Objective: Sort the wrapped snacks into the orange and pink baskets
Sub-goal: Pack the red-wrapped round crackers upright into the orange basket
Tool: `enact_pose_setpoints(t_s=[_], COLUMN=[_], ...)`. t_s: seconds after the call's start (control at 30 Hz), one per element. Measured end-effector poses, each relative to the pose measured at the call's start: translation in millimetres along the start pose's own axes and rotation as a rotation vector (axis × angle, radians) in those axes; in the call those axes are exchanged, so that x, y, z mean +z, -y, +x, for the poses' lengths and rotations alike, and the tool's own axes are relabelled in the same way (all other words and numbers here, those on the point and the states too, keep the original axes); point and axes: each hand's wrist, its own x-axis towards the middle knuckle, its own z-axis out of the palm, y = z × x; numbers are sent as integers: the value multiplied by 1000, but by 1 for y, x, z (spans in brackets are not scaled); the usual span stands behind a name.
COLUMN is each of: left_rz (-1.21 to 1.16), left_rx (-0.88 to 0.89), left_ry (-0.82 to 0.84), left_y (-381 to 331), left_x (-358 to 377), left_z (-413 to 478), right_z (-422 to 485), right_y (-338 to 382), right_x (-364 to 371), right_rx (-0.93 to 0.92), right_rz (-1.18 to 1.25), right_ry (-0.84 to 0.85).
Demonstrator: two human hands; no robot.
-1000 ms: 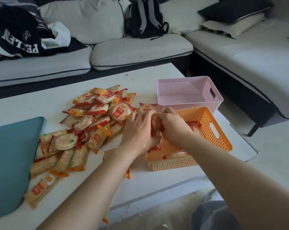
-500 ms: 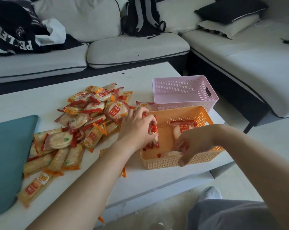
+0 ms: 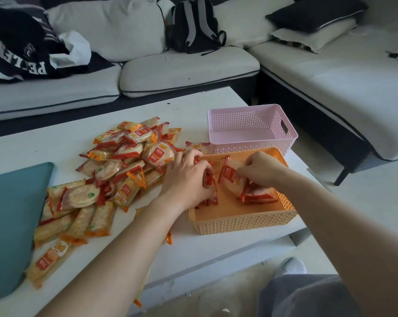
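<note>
- The left hand (image 3: 187,179) curls round red packets (image 3: 208,181) at the left wall of the orange basket (image 3: 243,223).
- The right hand (image 3: 260,169) pinches another red packet (image 3: 230,177) inside that basket.
- The unsorted pile (image 3: 115,175) lies on the surface (image 3: 56,138) left of both hands, nearest the left one; the pink basket (image 3: 250,143) sits just behind.

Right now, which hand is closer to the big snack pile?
Left. The left hand is right beside the snack pile, at the left wall of the orange basket. The right hand is farther away, inside that basket.
</note>
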Motion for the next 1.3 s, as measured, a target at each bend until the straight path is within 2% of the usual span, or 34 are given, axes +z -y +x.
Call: enact_pose_setpoints(t_s=[0.13,0.2,0.4,0.5,0.57,0.73,0.8,0.93,1.03,1.13,1.23,1.3], left_rz=[-76,-134,-188,-169,-152,23,89,204,198,175,171,156], left_rx=[-32,-27,86,165,215,155,164,153,105,90,79,68], left_ry=[-7,-57,-27,-36,-54,-76,-114,-175,-133,-84,-61,-74], left_y=[-2,-1,-2,-5,-6,-6,-11,-20,-20,-21,-21,-18], left_x=[-2,-1,2,3,5,2,2,7,10,12,13,14], left_z=[0,0,-3,-4,-3,-2,-2,-3,-3,-2,-3,-3], right_z=[2,4,13,9,12,7,6,2,-9,-17,-19,-17], right_y=[8,8,9,12,12,7,0,-8,-9,-8,0,6], right_x=[17,22,15,23,33,23,13,-9,0,13,10,8], right_rx=[4,31,-5,-95,-152,-162,-191,-183,-112,-88,-129,-230], right_rz=[161,142,189,202,94,-431,-528,-507,-654,-765,-669,-389], right_ry=[60,89,-54,8,-8,-273,-326,-291,-142,-158,-309,-432])
